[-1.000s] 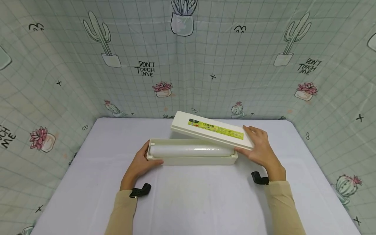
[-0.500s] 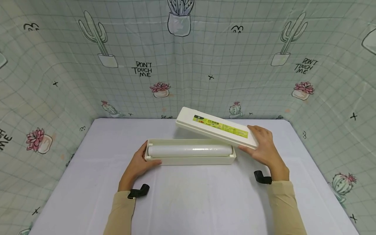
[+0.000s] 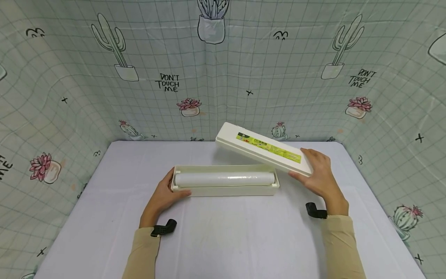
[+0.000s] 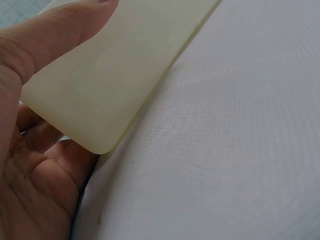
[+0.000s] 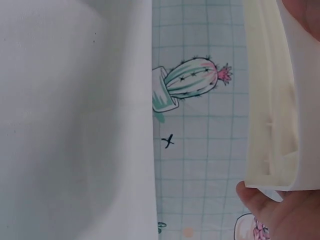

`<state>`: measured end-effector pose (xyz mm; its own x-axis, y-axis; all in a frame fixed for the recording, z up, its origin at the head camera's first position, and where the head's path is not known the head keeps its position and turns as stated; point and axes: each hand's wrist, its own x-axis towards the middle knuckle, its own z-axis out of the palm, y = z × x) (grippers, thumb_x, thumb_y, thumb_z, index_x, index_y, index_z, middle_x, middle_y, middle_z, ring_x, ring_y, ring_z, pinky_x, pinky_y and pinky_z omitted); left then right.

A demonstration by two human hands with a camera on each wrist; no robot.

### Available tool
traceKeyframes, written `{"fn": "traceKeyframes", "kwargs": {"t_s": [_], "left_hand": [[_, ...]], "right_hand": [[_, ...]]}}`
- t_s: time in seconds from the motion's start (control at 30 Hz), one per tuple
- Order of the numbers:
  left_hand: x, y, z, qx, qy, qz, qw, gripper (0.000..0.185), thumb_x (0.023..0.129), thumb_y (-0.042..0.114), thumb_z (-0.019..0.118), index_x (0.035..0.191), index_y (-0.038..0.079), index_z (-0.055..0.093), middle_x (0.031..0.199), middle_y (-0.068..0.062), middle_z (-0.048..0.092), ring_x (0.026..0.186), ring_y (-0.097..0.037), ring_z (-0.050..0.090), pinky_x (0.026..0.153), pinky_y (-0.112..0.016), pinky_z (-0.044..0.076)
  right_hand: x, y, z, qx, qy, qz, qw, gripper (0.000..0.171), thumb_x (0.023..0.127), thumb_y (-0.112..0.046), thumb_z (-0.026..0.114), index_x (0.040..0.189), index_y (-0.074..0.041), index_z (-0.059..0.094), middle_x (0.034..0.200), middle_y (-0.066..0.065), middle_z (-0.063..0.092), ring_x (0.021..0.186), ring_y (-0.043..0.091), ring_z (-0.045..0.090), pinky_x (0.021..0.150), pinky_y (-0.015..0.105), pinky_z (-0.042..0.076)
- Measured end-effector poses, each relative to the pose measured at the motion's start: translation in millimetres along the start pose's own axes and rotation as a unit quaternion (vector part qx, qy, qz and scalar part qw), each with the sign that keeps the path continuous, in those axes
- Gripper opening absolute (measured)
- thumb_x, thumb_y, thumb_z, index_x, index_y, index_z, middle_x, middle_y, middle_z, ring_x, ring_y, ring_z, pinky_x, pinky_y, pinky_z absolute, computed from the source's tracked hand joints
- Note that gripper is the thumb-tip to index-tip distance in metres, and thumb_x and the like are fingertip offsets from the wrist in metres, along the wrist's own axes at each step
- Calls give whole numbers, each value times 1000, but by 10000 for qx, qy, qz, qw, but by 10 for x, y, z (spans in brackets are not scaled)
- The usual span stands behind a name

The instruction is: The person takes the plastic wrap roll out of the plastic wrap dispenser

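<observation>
A: What's nearest?

B: Two tan fabric sleeves (image 3: 141,254), each with a small black wrist device (image 3: 164,228) at the cuff, above a white cloth-covered table (image 3: 216,236).

A: And beyond the cuffs?

B: The left hand (image 3: 163,197) grips the left end of a long cream plastic box (image 3: 230,191), thumb along its near wall, other fingers round the end. I'd guess that hold steadies it against sliding.

A: Is the box covered?

B: No. It sits lengthwise, left to right, mid-table, with a glossy white cylindrical roll (image 3: 224,178) lying inside. The roll nearly fills the length, which probably limits its shifting.

A: What about the right hand (image 3: 318,174)?

B: It pinches a long white plastic lid (image 3: 256,149) by its right end, thumb at the near edge, fingers at the far one. The lid slants, left end farther off; being held at one end likely makes tilting easy. Its yellow-green paper-like label (image 3: 268,148) faces up. I can't tell whether it touches the box's far right corner.

A: And farthest?

B: A pale grey-green fabric backdrop (image 3: 216,69), grid-lined and printed with potted cacti, behind the table.
</observation>
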<state>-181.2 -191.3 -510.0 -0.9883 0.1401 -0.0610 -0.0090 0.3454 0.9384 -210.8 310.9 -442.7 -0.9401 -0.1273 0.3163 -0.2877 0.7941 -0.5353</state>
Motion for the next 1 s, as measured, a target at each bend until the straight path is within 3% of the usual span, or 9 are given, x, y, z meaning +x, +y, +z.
{"fn": "traceKeyframes", "kwargs": {"t_s": [1.0], "left_hand": [[-17, 20, -7, -38, -42, -10, 10000, 111, 81, 19, 90, 166, 13, 19, 156, -16, 45, 134, -35, 51, 112, -54, 41]], "right_hand": [[-84, 213, -173, -139, 122, 548, 9983, 89, 84, -39, 84, 155, -6, 43, 153, 33, 40, 139, 58, 25, 105, 73, 25]]}}
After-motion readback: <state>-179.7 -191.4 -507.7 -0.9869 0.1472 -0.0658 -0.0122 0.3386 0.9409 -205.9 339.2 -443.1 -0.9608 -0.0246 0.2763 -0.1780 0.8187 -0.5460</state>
